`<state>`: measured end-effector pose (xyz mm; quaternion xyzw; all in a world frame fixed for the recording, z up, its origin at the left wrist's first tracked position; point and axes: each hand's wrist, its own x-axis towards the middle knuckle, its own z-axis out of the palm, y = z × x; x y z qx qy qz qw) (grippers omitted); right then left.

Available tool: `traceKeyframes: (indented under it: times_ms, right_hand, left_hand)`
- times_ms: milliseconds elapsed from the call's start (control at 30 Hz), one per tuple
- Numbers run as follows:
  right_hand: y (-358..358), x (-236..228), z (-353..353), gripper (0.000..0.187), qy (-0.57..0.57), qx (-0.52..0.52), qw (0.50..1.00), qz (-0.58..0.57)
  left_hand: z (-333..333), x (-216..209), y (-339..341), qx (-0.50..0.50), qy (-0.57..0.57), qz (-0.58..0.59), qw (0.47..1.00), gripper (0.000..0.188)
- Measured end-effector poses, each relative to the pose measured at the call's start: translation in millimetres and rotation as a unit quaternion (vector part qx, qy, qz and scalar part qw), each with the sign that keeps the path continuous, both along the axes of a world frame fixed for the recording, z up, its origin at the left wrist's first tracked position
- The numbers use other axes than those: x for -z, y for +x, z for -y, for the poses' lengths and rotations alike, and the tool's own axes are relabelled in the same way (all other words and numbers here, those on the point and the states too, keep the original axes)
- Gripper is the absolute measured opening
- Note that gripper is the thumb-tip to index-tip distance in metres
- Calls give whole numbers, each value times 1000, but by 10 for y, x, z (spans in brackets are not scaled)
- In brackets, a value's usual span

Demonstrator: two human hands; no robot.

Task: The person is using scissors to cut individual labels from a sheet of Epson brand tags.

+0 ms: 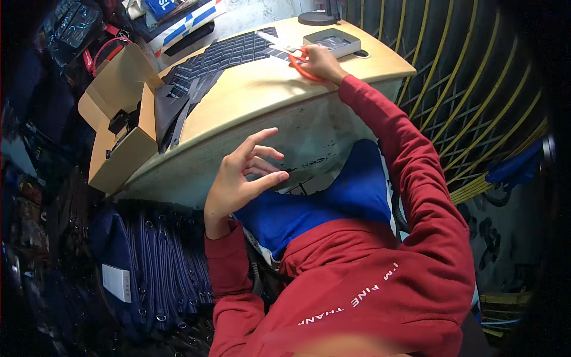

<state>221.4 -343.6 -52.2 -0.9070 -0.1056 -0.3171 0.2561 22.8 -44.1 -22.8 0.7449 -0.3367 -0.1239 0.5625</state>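
My right hand (322, 62) reaches out over the light wooden table (250, 95) and grips the red handles of a pair of scissors (297, 59). The blades point toward a black quilted fabric sheet (229, 53) spread on the tabletop. My left hand (241, 178) hovers in front of the table's edge, above my blue-clad lap, fingers spread and holding nothing. Both arms wear red sleeves.
A grey tray (333, 41) sits just beyond the scissors. An open cardboard box (119, 131) stands at the table's left end. Dark blue bags (154, 268) are stacked on the floor to my left. Yellow curved bars (464, 89) rise at the right.
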Motion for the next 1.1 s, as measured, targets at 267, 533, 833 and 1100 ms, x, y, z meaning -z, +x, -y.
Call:
traceKeyframes:
  times_ms: [267,533,833,1100]
  right_hand:
    - [-265,-4,-311,43,-84,34,987,-129]
    - [-950,2,-445,41,-72,-43,995,-62]
    - [-991,360,-422,27,-117,-30,989,87]
    - [-1093,471,-656,34,-53,-59,993,89]
  left_hand:
    - [-74,112,58,10,1,17,1000,64]
    - [30,217,170,20,45,-41,998,55]
    - [256,709,401,16,38,-93,995,50]
    - [711,911,689,-56,-153,-204,965,46]
